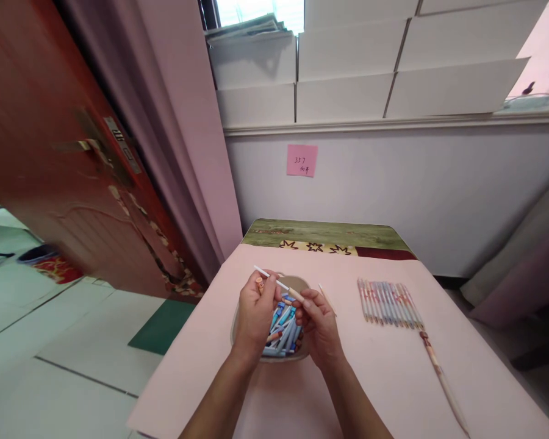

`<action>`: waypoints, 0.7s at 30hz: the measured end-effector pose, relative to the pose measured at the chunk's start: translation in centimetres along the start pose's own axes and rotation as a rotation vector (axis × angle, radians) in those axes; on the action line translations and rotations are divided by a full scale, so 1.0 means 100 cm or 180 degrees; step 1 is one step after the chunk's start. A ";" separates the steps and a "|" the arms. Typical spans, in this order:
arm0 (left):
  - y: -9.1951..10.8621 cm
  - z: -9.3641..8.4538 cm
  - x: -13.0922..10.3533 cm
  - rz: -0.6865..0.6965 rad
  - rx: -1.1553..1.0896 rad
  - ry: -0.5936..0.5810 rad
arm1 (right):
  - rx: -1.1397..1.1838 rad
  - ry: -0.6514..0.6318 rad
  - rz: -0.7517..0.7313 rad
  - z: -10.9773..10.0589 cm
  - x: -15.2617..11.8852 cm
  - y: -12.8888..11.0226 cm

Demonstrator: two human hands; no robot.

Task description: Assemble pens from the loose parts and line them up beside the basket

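Observation:
Above a bowl-like container [286,360] full of loose blue, white and brown pen parts [281,329], my two hands are close together. My left hand [251,314] is closed, pinching a thin white pen refill [268,274] that slants down to the right. A small orange-topped piece [259,282] also shows between its fingers. My right hand [321,323] is closed on a beige pen barrel [295,294]. The refill's lower end meets the barrel; how far it goes in I cannot tell. A thin pale stick [327,299] lies on the table just behind my right hand.
On the pink tabletop [348,378], several finished-looking pens [388,303] lie side by side at the right. A single brown-and-white pen [443,383] lies nearer me. A patterned green strip [320,230] covers the table's far end, by the wall. A red door [73,183] is at left.

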State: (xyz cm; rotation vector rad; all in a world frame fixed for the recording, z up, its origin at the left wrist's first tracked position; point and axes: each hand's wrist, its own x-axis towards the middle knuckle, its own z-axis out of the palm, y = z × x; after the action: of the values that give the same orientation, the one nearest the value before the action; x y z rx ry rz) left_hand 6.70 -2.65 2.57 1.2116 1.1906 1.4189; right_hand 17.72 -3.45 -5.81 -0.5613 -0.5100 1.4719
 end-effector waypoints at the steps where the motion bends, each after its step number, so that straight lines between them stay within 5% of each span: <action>1: 0.000 0.000 0.000 -0.0013 -0.0008 -0.0002 | 0.0041 -0.0004 0.0015 0.000 0.000 0.000; 14: -0.001 0.002 -0.004 0.0023 0.0159 -0.0047 | 0.0251 0.0016 0.0152 -0.003 0.002 -0.001; 21: -0.010 -0.002 -0.011 -0.0376 0.0437 -0.0353 | 0.0272 -0.0050 0.0096 -0.001 0.000 -0.001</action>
State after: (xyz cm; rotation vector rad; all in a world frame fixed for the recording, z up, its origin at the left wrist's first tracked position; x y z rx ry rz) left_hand 6.72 -3.58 1.40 1.2751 1.2774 1.1840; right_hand 17.92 -3.44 -5.84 -0.4921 -0.4504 1.5206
